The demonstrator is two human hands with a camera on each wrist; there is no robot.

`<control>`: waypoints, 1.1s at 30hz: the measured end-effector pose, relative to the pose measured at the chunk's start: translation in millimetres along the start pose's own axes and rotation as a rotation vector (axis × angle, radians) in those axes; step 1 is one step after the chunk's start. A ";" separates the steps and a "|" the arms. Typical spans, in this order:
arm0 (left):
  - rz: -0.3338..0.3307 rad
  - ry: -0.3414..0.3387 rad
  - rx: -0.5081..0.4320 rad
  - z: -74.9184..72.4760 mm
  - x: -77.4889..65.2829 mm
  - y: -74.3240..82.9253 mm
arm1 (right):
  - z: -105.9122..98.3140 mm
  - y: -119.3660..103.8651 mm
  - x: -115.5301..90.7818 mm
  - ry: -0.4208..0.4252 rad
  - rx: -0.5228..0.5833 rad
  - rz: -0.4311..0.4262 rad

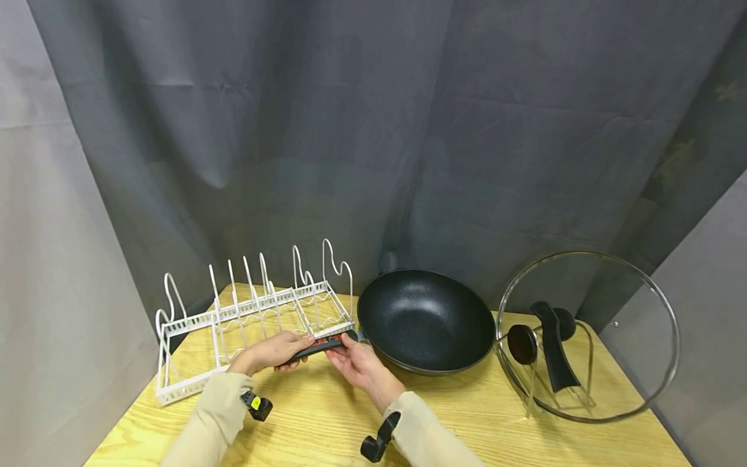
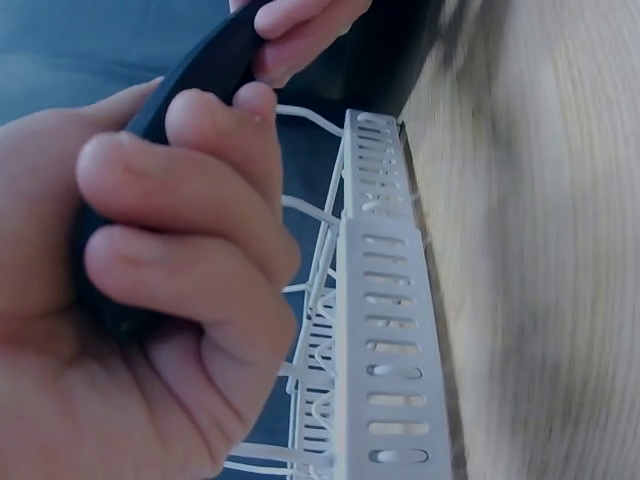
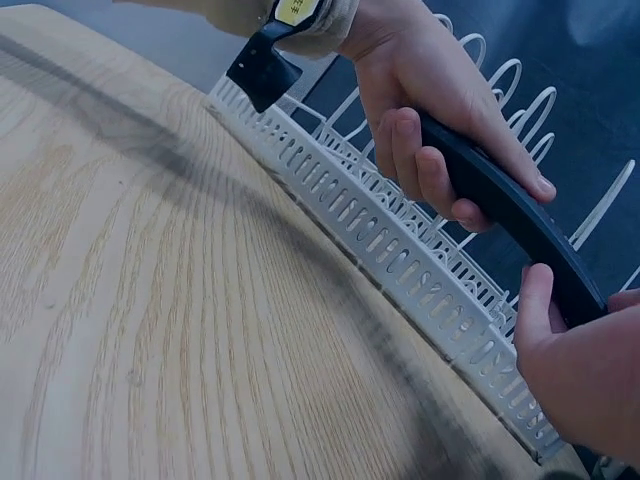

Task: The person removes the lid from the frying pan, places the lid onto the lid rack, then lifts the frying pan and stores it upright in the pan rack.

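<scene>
Pan point(image 1: 426, 321) held by its handle point(image 1: 322, 346) beside a white rack point(image 1: 189, 387)

In the head view, the pan is right of the rack, its dark hollow turned up toward the camera; whether its base touches the wooden table point(image 1: 315, 421) cannot be told. The left hand point(image 1: 270, 351) grasps the outer part of the handle, and the right hand point(image 1: 363, 368) grips it close to the pan. The rack's wire dividers rise behind and left of the hands, and its front rail is partly hidden by the left hand and handle. Just right of the pan, a glass lid point(image 1: 613, 344) leans upright in a wire stand point(image 1: 591, 363), its black grip facing forward. A grey curtain point(image 1: 408, 143) hangs close behind everything.

In the left wrist view, the left hand's fingers curl firmly round the handle, with the right hand's fingertips at the top edge. The rack's slotted rail runs just beside them.

In the right wrist view, the left thumb lies along the handle, and the right thumb presses its lower end; the other right fingers are mostly hidden. The rack stretches behind the handle, along the table.
</scene>
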State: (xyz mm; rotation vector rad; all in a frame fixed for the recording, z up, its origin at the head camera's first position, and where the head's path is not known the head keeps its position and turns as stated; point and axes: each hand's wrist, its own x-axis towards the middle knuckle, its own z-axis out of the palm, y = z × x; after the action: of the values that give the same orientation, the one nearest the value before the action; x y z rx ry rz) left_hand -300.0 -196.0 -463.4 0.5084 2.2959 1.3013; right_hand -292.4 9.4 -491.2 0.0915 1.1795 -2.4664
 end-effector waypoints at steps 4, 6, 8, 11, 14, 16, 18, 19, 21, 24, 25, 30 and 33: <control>0.001 -0.003 0.000 6.8 -2.4 4.3 | -4.0 -2.8 -4.8 -0.014 -0.036 0.013; 0.006 -0.008 0.002 10.1 -3.7 6.7 | -5.5 -4.4 -7.2 -0.022 -0.045 0.014; 0.008 -0.023 -0.007 14.1 -5.4 8.9 | -7.4 -5.5 -9.8 -0.027 -0.052 0.011; 0.000 -0.046 -0.021 21.0 -8.8 12.0 | -10.7 -6.2 -14.2 -0.038 -0.057 0.017; -0.010 -0.069 -0.047 28.3 -11.9 15.4 | -14.2 -7.1 -19.3 -0.045 -0.072 0.032; -0.016 -0.077 -0.073 33.2 -14.2 17.9 | -16.4 -8.4 -22.5 -0.050 -0.077 0.044; -0.017 -0.084 -0.097 38.3 -16.4 20.4 | -18.6 -10.2 -25.1 -0.056 -0.096 0.057; -0.015 -0.088 -0.110 41.0 -17.3 21.8 | -19.6 -11.5 -26.8 -0.059 -0.105 0.065; -0.011 -0.105 -0.151 45.9 -18.6 23.8 | -21.6 -13.9 -30.0 -0.064 -0.123 0.078; -0.005 -0.132 -0.193 51.7 -21.0 27.0 | -23.3 -16.8 -34.7 -0.065 -0.145 0.092; -0.005 -0.141 -0.203 53.3 -21.7 28.2 | -23.8 -17.4 -36.1 -0.066 -0.150 0.095; -0.008 -0.179 -0.245 60.4 -21.4 29.1 | -28.5 -19.3 -42.5 -0.075 -0.186 0.099; -0.010 -0.219 -0.295 65.1 -19.6 27.5 | -31.9 -20.8 -46.7 -0.075 -0.208 0.107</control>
State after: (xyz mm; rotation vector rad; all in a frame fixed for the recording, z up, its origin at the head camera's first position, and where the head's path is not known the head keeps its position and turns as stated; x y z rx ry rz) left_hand -245.5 -147.1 -465.2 0.5086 1.8870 1.4694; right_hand -261.2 60.6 -485.8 0.0026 1.3536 -2.2226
